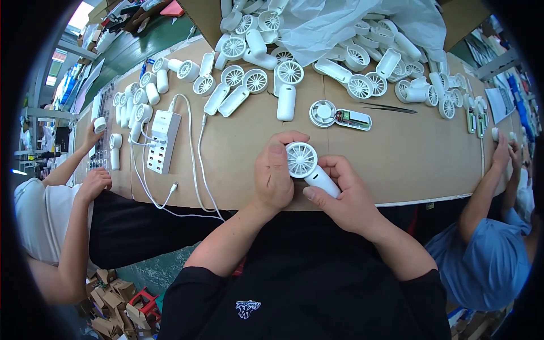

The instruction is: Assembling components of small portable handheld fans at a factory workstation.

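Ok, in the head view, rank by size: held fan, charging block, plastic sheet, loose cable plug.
1. Plastic sheet
2. Charging block and held fan: too alike to rank
3. Loose cable plug

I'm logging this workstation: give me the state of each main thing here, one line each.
Left hand: closed on the held fan
Right hand: closed around the fan's handle
Held fan: tilted, grille facing up
Open fan shell: uncovered, circuit board showing
Charging hub: cables plugged in
Loose cable plug: unplugged
Plastic film: crumpled
Cardboard box: open
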Tool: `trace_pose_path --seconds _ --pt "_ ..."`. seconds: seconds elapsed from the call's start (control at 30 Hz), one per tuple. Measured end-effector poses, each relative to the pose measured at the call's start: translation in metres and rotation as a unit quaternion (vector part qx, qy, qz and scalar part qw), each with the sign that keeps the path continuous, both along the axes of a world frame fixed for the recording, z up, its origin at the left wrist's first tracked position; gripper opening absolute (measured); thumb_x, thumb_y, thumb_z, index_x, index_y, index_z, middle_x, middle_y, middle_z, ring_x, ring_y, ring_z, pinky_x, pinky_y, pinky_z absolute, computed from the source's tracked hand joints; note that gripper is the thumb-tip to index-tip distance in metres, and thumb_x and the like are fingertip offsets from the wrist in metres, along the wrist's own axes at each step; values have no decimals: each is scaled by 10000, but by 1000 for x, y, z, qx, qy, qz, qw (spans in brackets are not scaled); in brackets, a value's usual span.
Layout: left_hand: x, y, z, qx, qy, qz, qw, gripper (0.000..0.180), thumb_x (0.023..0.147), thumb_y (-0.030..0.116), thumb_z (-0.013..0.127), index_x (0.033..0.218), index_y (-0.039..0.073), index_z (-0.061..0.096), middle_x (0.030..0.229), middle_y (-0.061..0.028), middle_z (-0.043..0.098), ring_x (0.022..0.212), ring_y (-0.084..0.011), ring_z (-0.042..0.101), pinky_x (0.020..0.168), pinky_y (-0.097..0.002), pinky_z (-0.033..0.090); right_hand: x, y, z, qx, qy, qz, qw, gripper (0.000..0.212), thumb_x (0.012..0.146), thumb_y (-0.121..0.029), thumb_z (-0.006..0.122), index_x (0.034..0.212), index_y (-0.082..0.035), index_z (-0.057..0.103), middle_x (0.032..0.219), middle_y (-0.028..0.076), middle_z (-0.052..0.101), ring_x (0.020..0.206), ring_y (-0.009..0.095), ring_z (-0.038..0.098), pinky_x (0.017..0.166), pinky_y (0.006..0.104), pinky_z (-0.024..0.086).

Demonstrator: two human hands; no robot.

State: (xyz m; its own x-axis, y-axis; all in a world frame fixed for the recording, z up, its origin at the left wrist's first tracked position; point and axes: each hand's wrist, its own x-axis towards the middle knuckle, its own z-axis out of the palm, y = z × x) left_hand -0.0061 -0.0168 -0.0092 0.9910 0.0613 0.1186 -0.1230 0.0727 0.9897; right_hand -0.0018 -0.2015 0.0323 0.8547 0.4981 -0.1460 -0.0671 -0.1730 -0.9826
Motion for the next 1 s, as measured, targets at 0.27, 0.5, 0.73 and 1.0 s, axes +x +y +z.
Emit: trace_pose_path --seconds 0.27,0.5,0.73,1.0 --pt "3 -11 13 56 -9 49 997 435 1138 279 348 1242 1 668 1174 -128 657 970 -185 602 873 -306 488 18 -7 4 189 359 52 913 254 1053 -137 535 1261 -6 598 919 78 664 673 112 560 539 232 438" --pt "4 -8 15 102 -60 74 990 359 1111 219 431 1177 10 716 1107 -113 639 925 -196 579 850 -315 472 7 6 8 90 241 21 966 268 1037 -164 550 1254 -23 623 880 44 642 663 72 521 542 213 406" --pt "2 -6 11 62 -77 62 993 392 1115 241 414 1157 5 724 1100 -117 620 926 -207 565 850 -324 460 7 7 13 103 269 10 958 297 1008 -123 547 1275 -16 623 883 38 637 663 65 495 567 202 386" --pt "2 -6 8 44 -83 57 994 448 1125 281 374 1178 1 720 1123 -130 612 941 -221 569 870 -336 460 7 7 11 106 257 14 961 210 1031 -115 519 1194 -26 619 887 38 642 641 66 503 523 190 370"
